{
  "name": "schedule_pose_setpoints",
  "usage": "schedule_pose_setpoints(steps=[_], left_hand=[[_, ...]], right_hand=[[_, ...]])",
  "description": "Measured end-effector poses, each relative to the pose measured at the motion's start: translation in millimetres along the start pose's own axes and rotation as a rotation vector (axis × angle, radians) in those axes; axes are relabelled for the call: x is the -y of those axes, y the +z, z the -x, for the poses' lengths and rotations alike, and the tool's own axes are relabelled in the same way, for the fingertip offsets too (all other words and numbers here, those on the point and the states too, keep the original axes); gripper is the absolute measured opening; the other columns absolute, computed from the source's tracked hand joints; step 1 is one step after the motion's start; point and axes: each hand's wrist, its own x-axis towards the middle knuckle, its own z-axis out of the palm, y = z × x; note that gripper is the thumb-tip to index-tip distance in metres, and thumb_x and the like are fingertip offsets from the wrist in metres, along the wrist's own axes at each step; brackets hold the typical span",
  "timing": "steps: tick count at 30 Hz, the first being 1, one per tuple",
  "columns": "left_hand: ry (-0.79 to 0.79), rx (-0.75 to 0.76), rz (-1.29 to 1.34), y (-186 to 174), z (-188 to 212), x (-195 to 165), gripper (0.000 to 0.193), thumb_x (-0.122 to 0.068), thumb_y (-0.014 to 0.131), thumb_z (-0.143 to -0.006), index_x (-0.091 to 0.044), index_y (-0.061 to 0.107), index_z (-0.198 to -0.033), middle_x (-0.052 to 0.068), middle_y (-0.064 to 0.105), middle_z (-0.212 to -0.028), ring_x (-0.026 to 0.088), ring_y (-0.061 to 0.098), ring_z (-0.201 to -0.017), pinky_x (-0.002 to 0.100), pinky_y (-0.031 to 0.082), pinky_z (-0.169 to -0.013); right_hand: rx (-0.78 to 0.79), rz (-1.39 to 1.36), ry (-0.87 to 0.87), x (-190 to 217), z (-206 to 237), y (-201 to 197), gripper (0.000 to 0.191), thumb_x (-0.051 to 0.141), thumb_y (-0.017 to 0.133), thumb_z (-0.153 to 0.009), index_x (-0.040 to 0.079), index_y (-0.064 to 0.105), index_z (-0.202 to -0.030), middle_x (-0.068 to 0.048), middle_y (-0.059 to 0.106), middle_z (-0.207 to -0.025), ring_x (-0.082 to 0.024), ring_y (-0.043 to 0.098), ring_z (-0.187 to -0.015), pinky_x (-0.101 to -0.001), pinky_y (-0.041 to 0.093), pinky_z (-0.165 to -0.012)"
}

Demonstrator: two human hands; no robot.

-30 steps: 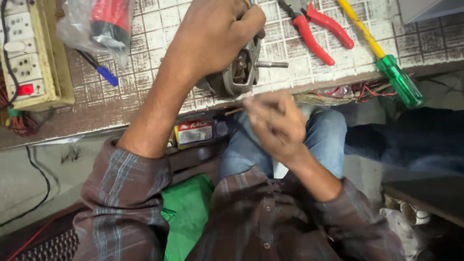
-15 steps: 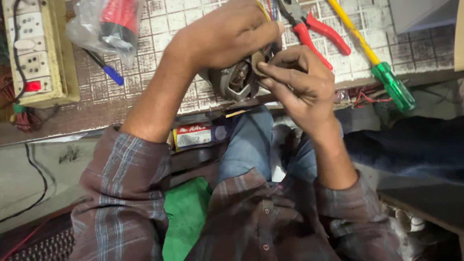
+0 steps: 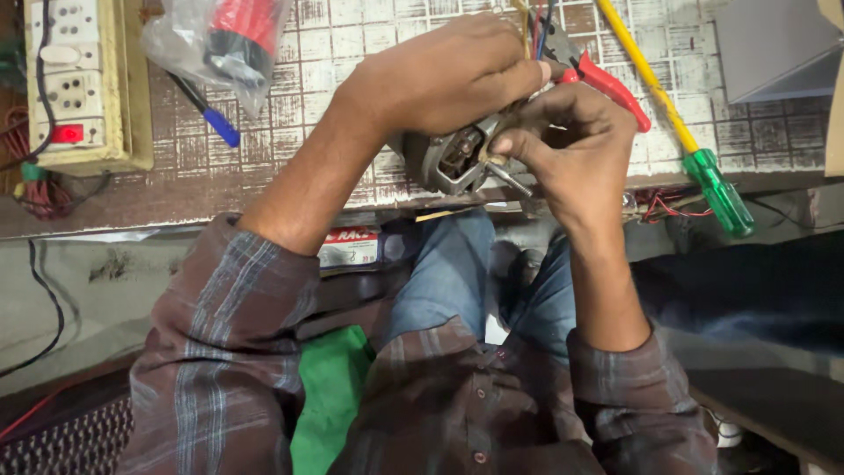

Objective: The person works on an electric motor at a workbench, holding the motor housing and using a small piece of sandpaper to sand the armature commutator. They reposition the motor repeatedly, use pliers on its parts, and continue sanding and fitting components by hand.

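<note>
The left hand (image 3: pixel 448 75) clamps the small motor (image 3: pixel 453 158) at the bench (image 3: pixel 290 189) edge; the right hand (image 3: pixel 576 154) pinches a thin wire at it. Better to keep the motor steady, pulling gently.

Right hand (image 3: pixel 576 154) — up from lap, onto motor (image 3: pixel 453 158)

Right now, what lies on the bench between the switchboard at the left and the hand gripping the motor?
In the head view, between the switchboard and the left hand on the motor lie a plastic-bagged red and black part and a blue-tipped pen.
</note>
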Motion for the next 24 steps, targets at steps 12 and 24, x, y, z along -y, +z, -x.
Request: schedule_pose_setpoints(steps=[12, 24], left_hand=[[0.125, -0.011, -0.108, 3.0, -1.0, 1.8, 0.021, -0.022, 0.054, -0.107, -0.004, 0.064, -0.106, 0.016, 0.063, -0.098, 0.038, 0.062, -0.1, 0.048, 0.048, -0.088], [0.069, -0.032, -0.052, 3.1, -1.9, 0.9, 0.022, -0.022, 0.052, -0.108, -0.005, 0.065, -0.105, 0.017, 0.064, -0.1, 0.038, 0.062, -0.1, 0.049, 0.048, -0.086]], right_hand=[[0.0, 0.087, -0.084, 6.0, 1.4, 0.0, 0.016, -0.015, 0.078, -0.088, -0.005, 0.066, -0.087, -0.011, 0.073, -0.086, -0.015, 0.069, -0.077, -0.0261, 0.058, -0.074], [0.023, 0.051, -0.087, 5.0, -3.7, -3.4, 0.016, -0.016, 0.074, -0.087, -0.003, 0.064, -0.086, -0.01, 0.071, -0.087, -0.014, 0.072, -0.076, -0.0263, 0.06, -0.073]])
